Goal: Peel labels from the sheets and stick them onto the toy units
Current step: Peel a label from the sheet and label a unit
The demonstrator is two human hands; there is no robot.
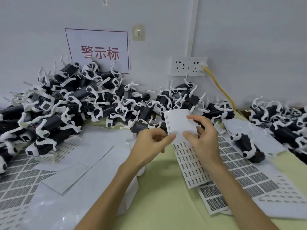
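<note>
Centre frame: best peeled slowly, keeping label sheet (178, 120) bent back, right hand (204, 138) thumb and fingers clamped on it, left hand (149, 143) fingertips pinched at its lower edge, toy units (74, 100) heaped just behind.

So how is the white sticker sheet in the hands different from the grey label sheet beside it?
The white sticker sheet curls up, pinched by the left hand and right hand; the grey label sheet lies flat. The white sheet's labels are tiny; the grey sheet's are bigger. Both carry label rows.
</note>
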